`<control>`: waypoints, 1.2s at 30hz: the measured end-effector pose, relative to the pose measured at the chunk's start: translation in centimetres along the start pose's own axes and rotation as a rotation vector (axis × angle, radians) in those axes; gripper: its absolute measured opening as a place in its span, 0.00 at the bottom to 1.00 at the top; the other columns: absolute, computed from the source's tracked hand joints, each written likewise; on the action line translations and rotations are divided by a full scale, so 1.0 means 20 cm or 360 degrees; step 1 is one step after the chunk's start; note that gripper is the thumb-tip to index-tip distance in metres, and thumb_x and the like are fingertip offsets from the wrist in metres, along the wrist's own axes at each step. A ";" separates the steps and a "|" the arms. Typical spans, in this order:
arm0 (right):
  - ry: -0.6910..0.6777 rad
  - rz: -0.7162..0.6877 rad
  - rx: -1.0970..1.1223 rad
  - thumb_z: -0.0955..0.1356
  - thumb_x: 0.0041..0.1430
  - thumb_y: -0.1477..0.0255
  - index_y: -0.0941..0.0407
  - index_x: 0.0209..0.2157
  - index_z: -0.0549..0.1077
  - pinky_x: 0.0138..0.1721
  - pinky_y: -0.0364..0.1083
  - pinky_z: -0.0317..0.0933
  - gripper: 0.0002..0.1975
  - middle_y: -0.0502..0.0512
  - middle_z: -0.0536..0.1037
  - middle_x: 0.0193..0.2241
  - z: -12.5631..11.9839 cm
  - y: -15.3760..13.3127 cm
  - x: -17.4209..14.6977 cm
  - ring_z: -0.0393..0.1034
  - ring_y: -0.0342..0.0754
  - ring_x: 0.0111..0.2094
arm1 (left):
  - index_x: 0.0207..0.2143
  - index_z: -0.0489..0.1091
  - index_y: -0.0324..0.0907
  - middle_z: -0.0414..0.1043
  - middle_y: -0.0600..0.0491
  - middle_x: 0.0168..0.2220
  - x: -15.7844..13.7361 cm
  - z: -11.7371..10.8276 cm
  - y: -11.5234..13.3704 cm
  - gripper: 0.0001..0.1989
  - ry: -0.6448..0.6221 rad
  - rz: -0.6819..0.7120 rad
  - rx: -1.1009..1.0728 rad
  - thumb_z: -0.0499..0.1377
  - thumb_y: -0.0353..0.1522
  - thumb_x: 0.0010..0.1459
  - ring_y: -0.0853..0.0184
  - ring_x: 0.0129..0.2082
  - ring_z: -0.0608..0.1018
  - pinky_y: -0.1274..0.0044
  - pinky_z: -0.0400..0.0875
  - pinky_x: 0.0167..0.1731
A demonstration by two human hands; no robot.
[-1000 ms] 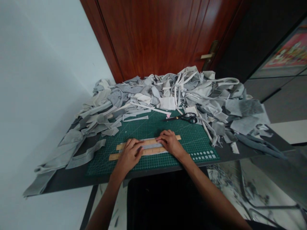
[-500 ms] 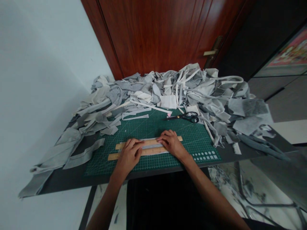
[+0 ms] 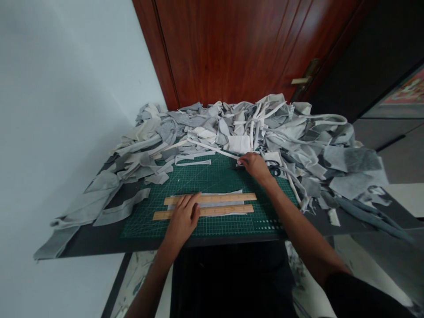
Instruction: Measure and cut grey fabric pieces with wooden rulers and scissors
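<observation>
Head view: left hand [image 3: 183,217] lies flat, fingers spread, pressing on the left ends of two long pale wooden rulers [image 3: 208,204] set parallel on the dark green gridded cutting mat [image 3: 212,179]; nothing is gripped, only held down. Between and under the rulers a narrow grey fabric strip [image 3: 232,203] shows, pinned at the mat's 6 o'clock edge. Right hand [image 3: 253,164] is stretched to about 1 o'clock of the mat, fingers curled over the black-handled scissors [image 3: 274,168]; only part of a handle loop shows past the knuckles, so whether the grip is closed cannot be told. Judgement: the strip is light, limp and likely to creep, so it wants pressure through the rulers rather than a pinch; the rulers are stiff and light but may slide on the smooth mat, best held down mid-length. Scissors are rigid, best taken by the loops, blades away. From 9 through 12 to 3 o'clock a large heap of grey and white fabric offcuts [image 3: 298,137] crowds the dark table [image 3: 99,240]. Behind it, a reddish-brown wooden door [image 3: 238,48] with a brass handle [image 3: 303,79].
</observation>
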State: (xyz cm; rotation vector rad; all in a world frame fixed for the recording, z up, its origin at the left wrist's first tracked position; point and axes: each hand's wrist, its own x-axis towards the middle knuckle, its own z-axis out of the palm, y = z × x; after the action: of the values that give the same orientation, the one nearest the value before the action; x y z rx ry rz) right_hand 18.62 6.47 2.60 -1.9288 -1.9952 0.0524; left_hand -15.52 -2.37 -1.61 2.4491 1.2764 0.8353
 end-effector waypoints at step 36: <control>-0.0139 -0.0539 0.0936 0.71 0.67 0.76 0.54 0.39 0.80 0.44 0.46 0.65 0.04 0.53 0.81 0.36 0.17 -0.52 -0.51 0.75 0.48 0.39 | 0.61 0.73 0.53 0.71 0.49 0.55 -0.01 -0.04 0.04 0.29 -0.0147 0.0147 0.0126 0.52 0.21 0.64 0.57 0.58 0.73 0.56 0.68 0.64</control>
State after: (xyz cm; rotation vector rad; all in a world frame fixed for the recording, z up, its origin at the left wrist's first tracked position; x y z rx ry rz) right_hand 7.63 -3.29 -0.11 -1.2305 -2.0338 0.5730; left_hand -15.56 -2.95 -0.60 2.5939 1.1939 0.6969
